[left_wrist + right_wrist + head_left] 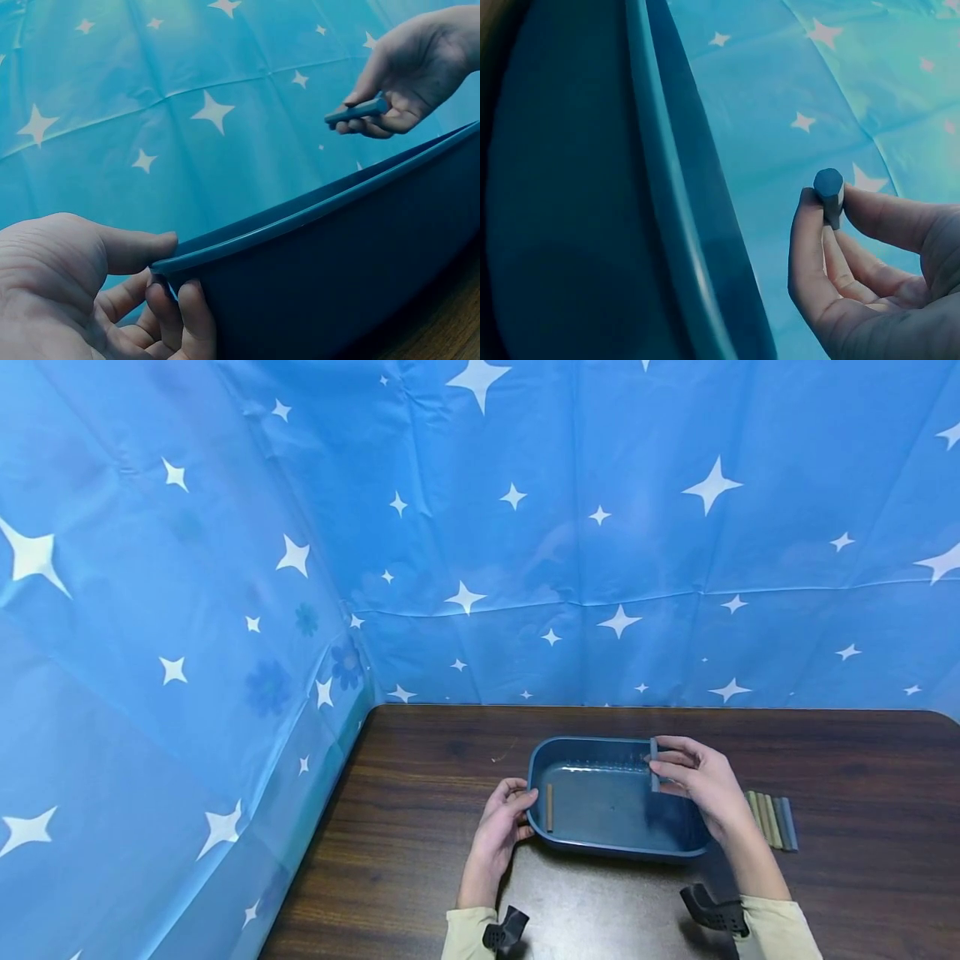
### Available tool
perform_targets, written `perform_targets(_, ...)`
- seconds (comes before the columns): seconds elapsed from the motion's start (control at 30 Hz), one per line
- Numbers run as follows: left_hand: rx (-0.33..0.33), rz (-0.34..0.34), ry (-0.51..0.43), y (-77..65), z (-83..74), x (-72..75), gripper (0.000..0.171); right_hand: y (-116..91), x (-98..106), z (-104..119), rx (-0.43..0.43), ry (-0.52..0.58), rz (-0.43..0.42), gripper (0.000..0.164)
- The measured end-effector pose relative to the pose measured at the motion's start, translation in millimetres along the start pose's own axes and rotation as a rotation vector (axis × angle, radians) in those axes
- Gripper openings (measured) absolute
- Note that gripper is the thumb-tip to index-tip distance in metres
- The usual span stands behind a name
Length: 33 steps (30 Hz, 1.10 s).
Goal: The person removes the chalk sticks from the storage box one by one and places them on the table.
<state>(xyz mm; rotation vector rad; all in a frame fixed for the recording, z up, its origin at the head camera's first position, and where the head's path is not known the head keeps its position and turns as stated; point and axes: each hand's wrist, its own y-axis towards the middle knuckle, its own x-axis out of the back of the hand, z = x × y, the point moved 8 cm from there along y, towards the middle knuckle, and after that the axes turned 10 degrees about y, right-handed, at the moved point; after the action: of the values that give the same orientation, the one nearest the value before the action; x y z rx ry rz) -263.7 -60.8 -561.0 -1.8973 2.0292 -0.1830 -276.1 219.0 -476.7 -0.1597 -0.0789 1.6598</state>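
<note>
A blue plastic tub (pixel 611 853) stands on the dark wooden table (pixel 420 827). My left hand (pixel 504 817) grips the tub's left rim (pixel 247 236), thumb over the edge and fingers (pixel 191 315) under it. My right hand (pixel 693 777) pinches a short grey-blue stick (pixel 654 763) between thumb and fingers, over the tub's right side; the stick (pixel 358 112) shows in the left wrist view and end-on in the right wrist view (pixel 829 193). A brown stick (pixel 549 807) lies inside the tub by its left wall.
Several more sticks (pixel 772 820), greenish and grey, lie side by side on the table right of the tub. A blue star-patterned cloth (pixel 525 527) hangs behind and along the left. Black wrist mounts (pixel 712 910) sit near my sleeves.
</note>
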Motion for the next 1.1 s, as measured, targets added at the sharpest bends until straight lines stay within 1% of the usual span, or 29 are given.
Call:
perform_targets(0.17, 0.000, -0.003, 0.004, 0.3, -0.1, -0.2, 0.019, -4.0, 16.3, -3.8, -0.019, -0.011, -0.041, 0.055)
perform_targets(0.43, -0.004, -0.011, 0.007, -1.0, -0.9, -0.2, 0.019, -9.3, 42.1, -16.9, -0.060, -0.042, -0.073, 0.061)
perform_targets(0.63, -0.005, -0.007, 0.004, -1.1, -1.4, 0.2, 0.019, -17.2, 65.5, -19.0, -0.040, -0.056, -0.102, 0.060)
perform_targets(0.77, -0.006, -0.003, 0.011, -0.8, -1.7, 0.7, 0.018, -22.5, 80.6, -20.8, -0.044, -0.042, -0.117, 0.060)
perform_targets(0.83, -0.002, -0.005, 0.018, -0.6, -1.4, 0.8, 0.018, -24.6, 87.9, -22.6, -0.054, -0.009, -0.122, 0.059)
perform_targets(0.93, 0.005, -0.008, 0.022, -0.7, -0.6, 0.5, 0.019, -29.1, 100.0, -26.0, -0.059, 0.028, -0.136, 0.049)
perform_targets(1.03, 0.005, -0.008, 0.023, -1.4, 0.0, 0.5, 0.019, -34.3, 113.2, -29.7, -0.067, 0.084, -0.151, 0.026)
perform_targets(1.1, 0.003, -0.009, 0.020, -1.8, 0.1, 0.5, 0.018, -37.7, 121.3, -31.6, -0.066, 0.090, -0.162, 0.018)
